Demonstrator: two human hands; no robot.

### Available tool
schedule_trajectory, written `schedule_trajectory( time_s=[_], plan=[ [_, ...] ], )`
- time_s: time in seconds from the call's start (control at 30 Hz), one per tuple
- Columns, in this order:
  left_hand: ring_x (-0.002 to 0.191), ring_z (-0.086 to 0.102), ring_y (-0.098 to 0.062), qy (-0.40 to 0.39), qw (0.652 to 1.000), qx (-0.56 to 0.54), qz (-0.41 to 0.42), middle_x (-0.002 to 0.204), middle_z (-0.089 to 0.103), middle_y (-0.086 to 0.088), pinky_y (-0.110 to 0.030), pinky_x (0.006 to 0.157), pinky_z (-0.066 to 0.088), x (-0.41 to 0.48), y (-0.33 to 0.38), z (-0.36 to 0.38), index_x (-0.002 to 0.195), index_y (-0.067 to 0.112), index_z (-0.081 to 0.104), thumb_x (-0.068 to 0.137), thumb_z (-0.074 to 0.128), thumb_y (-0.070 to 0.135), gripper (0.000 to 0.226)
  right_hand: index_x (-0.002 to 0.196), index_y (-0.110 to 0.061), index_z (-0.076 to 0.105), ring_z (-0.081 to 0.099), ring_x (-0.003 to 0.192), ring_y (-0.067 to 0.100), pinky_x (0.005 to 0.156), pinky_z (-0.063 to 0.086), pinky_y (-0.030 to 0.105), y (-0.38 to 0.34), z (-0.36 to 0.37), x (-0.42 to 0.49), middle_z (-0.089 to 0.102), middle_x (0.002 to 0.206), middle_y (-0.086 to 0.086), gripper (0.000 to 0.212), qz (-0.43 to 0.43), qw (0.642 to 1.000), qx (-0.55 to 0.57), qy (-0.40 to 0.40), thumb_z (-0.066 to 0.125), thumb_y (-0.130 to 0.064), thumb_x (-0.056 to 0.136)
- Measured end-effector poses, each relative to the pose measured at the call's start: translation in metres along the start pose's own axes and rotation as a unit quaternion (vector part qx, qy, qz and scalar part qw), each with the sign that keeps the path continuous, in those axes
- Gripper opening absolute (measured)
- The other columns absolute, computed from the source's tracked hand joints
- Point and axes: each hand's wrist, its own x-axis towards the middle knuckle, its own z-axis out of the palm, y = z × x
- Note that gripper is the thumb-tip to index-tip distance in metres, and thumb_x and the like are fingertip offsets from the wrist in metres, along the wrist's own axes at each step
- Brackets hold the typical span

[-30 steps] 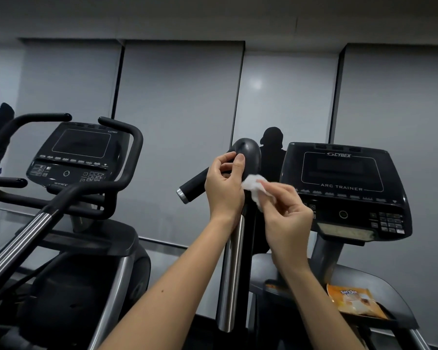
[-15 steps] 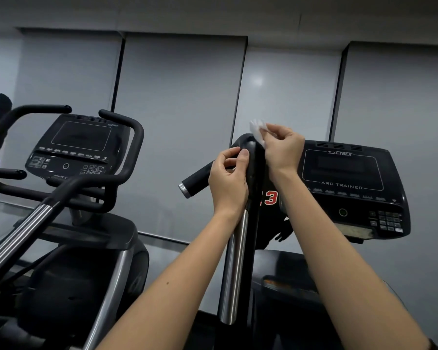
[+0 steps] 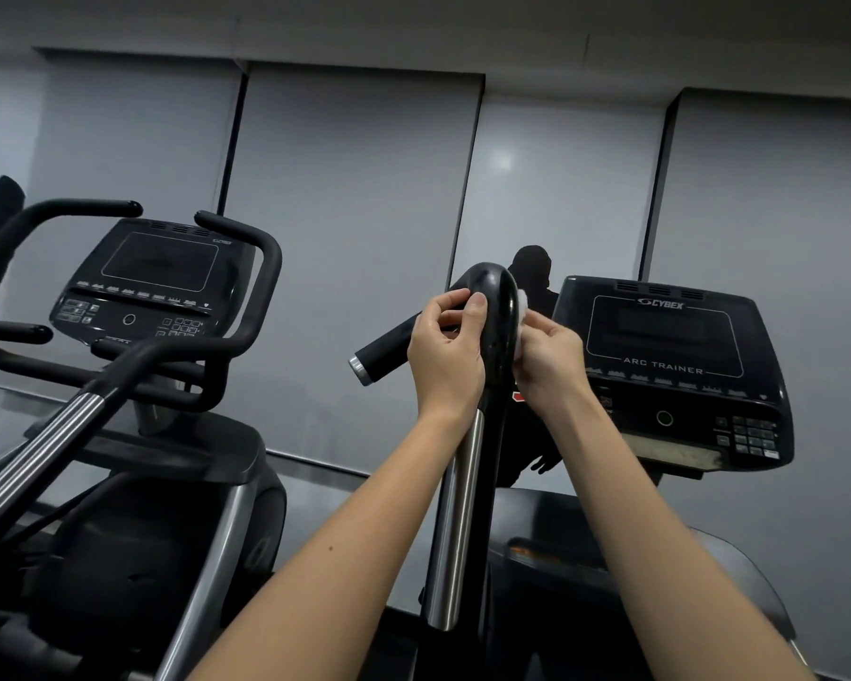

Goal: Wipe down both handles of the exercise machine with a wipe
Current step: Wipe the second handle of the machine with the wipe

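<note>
two hands, one black handle (image 3: 499,336): left hand (image 3: 445,358) fingers curl round it, right hand (image 3: 550,361) fingers pinch one white wipe (image 3: 523,301) at its three o'clock side.

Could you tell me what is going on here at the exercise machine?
A person is cleaning an exercise machine. Their left hand grips the black handle near its rounded top, while their right hand holds a white wipe against the handle's right side, beside the console.
</note>
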Motion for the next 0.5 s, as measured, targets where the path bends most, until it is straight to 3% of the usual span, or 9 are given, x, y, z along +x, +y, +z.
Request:
schedule_trajectory(
  time_s=[0.1,0.17,0.2,0.27,0.4,0.5],
  plan=[
    [0.084,0.064,-0.022,-0.001,1.0,0.004,-0.001,0.09,0.064,-0.01,-0.033,0.08,0.053,0.0,0.0,0.0,0.086,0.028,0.06,0.089,0.06,0.029,0.003,0.084,-0.003,0.07,0.058,0.051,0.009,0.052,0.05,0.019,0.009,-0.012,-0.017,0.066,0.059,0.001,0.019,-0.016,0.999,-0.021,-0.031,0.055,0.008,0.084],
    [0.081,0.062,-0.02,-0.001,1.0,0.004,-0.008,0.088,0.062,-0.008,-0.032,0.078,0.052,-0.001,0.002,0.0,0.085,0.028,0.059,0.089,0.06,0.029,0.004,0.101,0.002,0.067,0.067,0.077,0.016,0.075,0.056,0.027,0.015,-0.018,-0.026,0.071,0.085,0.011,0.02,-0.026,0.999,-0.041,-0.022,0.054,0.005,0.086],
    [0.079,0.061,-0.018,-0.002,1.0,0.005,-0.012,0.087,0.061,-0.006,-0.03,0.077,0.051,-0.001,0.004,0.0,0.086,0.027,0.059,0.089,0.06,0.028,0.004,0.109,0.006,0.063,0.067,0.092,0.023,0.088,0.054,0.035,0.016,-0.02,-0.031,0.069,0.098,0.017,0.024,-0.029,0.998,-0.05,-0.006,0.054,0.005,0.086],
    [0.076,0.059,-0.016,-0.005,1.0,0.011,-0.021,0.084,0.061,-0.004,-0.028,0.074,0.05,-0.001,0.007,-0.001,0.088,0.023,0.06,0.089,0.06,0.026,0.004,0.115,0.009,0.058,0.062,0.106,0.032,0.099,0.046,0.044,0.016,-0.023,-0.041,0.065,0.109,0.022,0.03,-0.042,0.998,-0.046,0.021,0.056,0.005,0.085],
    [0.072,0.061,-0.014,-0.019,0.998,0.013,-0.066,0.081,0.063,-0.002,-0.025,0.071,0.052,0.001,0.018,-0.006,0.096,0.015,0.061,0.087,0.064,0.022,0.012,0.11,0.004,0.061,0.064,0.101,0.027,0.096,0.049,0.037,0.003,-0.02,-0.06,0.067,0.099,0.012,0.026,-0.066,0.996,-0.025,0.048,0.059,0.003,0.084],
    [0.073,0.059,-0.015,-0.054,0.996,-0.007,-0.072,0.079,0.062,-0.002,-0.027,0.069,0.05,-0.007,0.026,-0.013,0.091,0.021,0.057,0.09,0.059,0.025,0.004,0.092,-0.007,0.068,0.068,0.085,0.021,0.082,0.056,0.028,-0.012,-0.013,-0.064,0.07,0.086,0.006,0.011,-0.083,0.996,-0.003,0.022,0.063,-0.002,0.083]
  ],
)
